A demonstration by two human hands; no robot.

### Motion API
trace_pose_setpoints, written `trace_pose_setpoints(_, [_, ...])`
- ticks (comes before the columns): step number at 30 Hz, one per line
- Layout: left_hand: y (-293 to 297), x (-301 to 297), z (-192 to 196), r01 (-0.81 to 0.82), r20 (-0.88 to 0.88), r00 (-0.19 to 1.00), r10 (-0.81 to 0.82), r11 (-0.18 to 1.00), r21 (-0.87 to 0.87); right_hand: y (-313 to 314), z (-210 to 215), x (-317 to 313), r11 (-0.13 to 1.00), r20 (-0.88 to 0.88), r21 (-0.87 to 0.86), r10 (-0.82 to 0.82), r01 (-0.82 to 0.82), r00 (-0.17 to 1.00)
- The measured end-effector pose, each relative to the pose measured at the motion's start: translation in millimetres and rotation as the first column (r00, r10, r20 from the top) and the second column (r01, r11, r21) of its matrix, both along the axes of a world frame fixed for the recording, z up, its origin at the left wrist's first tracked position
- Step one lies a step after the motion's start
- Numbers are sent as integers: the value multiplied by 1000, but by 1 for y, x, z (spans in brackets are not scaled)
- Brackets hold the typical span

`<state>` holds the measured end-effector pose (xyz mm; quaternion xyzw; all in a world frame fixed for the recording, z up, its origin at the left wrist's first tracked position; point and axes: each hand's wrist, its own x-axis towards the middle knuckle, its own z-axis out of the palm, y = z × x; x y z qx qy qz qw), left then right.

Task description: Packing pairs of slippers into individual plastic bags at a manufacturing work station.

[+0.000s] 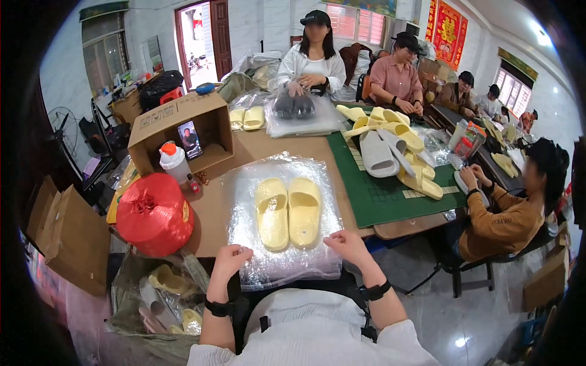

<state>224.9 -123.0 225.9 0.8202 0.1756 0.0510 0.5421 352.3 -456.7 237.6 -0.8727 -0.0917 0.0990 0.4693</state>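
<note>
A pair of pale yellow slide slippers (288,215) lies side by side in front of me, toes pointing away. They rest at a clear plastic bag (241,210) on top of a flat stack of similar bags; whether they lie inside it or on it, I cannot tell. My left hand (233,258) pinches the bag's near left edge, fingers closed. At the near right edge my right hand (348,247) has its thumb and fingers closed on the same film. Neither hand touches the slippers.
To the left stand a red roll of plastic twine (154,215), a white bottle (175,163) and a cardboard box (183,125) holding a phone. A sack of slippers (162,293) sits below. Yellow and grey slippers (394,149) pile on a green mat (366,204). Co-workers sit around the table.
</note>
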Motion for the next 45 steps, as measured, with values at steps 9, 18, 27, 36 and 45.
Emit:
trace_pose_setpoints(9, [8, -11, 0, 32, 1, 999, -32, 997, -71, -8, -10, 11, 993, -114, 53, 107, -102, 988])
trace_pose_setpoints(18, [5, -12, 20, 69, -48, 995, -82, 973, -222, -28, 5, 18, 979, -129, 162, 142, -120, 981])
trace_pose_setpoints(27, [5, -15, 10, 49, -131, 988, -86, 963, -266, -18, -1, 8, 942, -328, 335, 89, 28, 941])
trace_pose_setpoints(36, [1, -2, 19, 59, 238, 971, 34, 925, -376, -8, 10, 19, 724, 24, 690, -10, -9, 1000])
trace_pose_setpoints(45, [-10, 16, 16, 10, 691, 718, -80, 994, 105, 8, 9, 24, 580, 179, 812, -142, -64, 974])
